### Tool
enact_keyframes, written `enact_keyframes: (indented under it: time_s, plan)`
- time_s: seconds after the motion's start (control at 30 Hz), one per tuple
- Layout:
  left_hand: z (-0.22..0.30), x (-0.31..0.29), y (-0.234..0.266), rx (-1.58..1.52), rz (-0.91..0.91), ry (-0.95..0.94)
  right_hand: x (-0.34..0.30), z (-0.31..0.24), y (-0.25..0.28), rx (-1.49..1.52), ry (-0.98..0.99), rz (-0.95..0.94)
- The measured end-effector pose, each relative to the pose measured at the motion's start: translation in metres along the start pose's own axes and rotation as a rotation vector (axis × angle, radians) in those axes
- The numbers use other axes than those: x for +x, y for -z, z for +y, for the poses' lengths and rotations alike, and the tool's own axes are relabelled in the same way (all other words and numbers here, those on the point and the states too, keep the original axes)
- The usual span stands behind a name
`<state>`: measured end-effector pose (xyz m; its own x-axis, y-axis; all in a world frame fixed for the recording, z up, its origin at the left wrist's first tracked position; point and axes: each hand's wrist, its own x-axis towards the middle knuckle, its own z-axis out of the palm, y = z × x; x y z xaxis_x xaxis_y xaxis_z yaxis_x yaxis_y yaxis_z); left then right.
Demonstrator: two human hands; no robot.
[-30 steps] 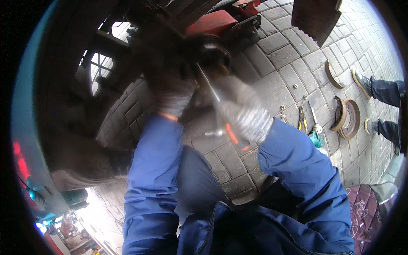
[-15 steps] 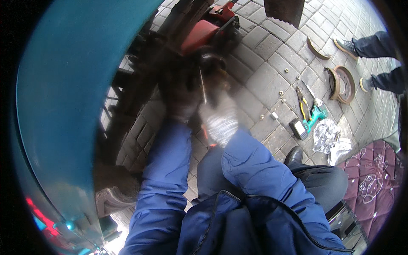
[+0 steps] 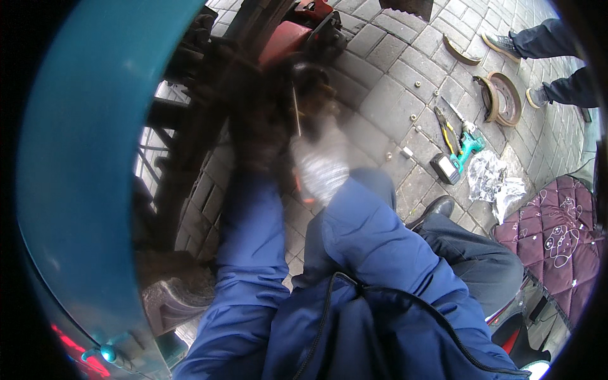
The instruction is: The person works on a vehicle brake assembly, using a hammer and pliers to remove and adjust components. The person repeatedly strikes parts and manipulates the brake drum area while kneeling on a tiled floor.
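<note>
My right hand (image 3: 322, 161), in a pale grey knit glove, is closed around a screwdriver (image 3: 296, 111). Its thin metal shaft points up toward a dark, round hub part (image 3: 309, 75), and a bit of orange handle shows below the glove. In deep shadow beside it, my left hand (image 3: 258, 136) reaches to the same dark assembly. Motion blur hides its fingers, so what it touches cannot be made out. Whether the shaft's tip meets the hub is also unclear.
A teal vehicle body (image 3: 82, 171) curves along the left, with a red jack (image 3: 285, 43) ahead. On the paving at right lie pliers (image 3: 448, 132), a green cordless drill (image 3: 467, 151), brake shoes (image 3: 461, 52), a drum (image 3: 506, 98), nuts and crumpled foil (image 3: 487, 177). Another person's legs (image 3: 548, 41) stand beyond.
The whole view has shifted slightly, so the paving and tools sit a little further left and up. Both hands stay at the hub, the right still holding the screwdriver.
</note>
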<state>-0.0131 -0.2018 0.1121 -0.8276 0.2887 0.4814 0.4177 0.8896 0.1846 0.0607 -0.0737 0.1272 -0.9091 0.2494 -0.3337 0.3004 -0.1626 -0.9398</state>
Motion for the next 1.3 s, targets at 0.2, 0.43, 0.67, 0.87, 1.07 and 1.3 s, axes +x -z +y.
enact_keyframes:
  time_s: [0.2, 0.43, 0.67, 0.87, 1.07, 1.3]
  plan:
    - [0.023, -0.002, 0.016, -0.01, 0.012, 0.164, -0.003, 0.005, 0.004, 0.12, -0.025, -0.016]
    - [0.052, -0.013, 0.037, -0.499, -0.177, 0.395, -0.003, 0.002, 0.008, 0.076, 0.067, -0.004]
    - [0.045, 0.004, 0.018, -0.633, -0.334, 0.362, -0.019, -0.009, 0.005, 0.206, -0.025, -0.066]
    - [0.052, 0.012, 0.031, -0.63, -0.432, 0.506, -0.037, -0.002, -0.004, 0.47, -0.342, -0.083]
    - [0.056, 0.033, 0.051, 0.047, -0.479, 0.163, -0.033, -0.007, -0.013, 0.476, -0.346, -0.007]
    - [0.057, 0.049, 0.05, -0.059, -0.421, 0.126, -0.022, -0.012, -0.006, 0.481, -0.458, -0.087]
